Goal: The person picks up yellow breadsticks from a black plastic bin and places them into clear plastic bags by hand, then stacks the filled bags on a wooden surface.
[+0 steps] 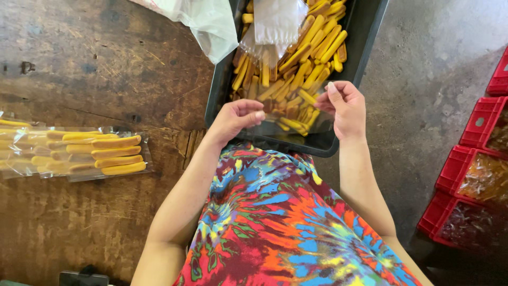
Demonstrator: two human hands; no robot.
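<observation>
Head view, looking straight down. Wooden bench, dark and scarred, fills the left and upper left; bare concrete floor on the right. Black tray overhangs the bench's right edge toward the person's lap, so both hands reach it without stretching. Tray holds a loose heap of yellow-orange sticks with a stack of empty clear bags lying on top, near the tray's far end, handy for the next grab. Red crates stand on the floor at far right, contents wrapped and blurred, can't tell what. Crumpled clear plastic sheet rests at the bench's far edge, just beside the tray's left wall. Filled packs, sticks lined up side by side in clear sleeves, lie overlapping in a row near the bench's left edge, well apart from the tray, which keeps finished ones out of the loose stock. Over the tray's near edge, left hand and right hand pinch opposite sides of one clear bag, fingers curled closed on the film, seemingly stretching it flat or spreading its mouth. Sticks behind show through the film; can't tell if any are inside the bag.
</observation>
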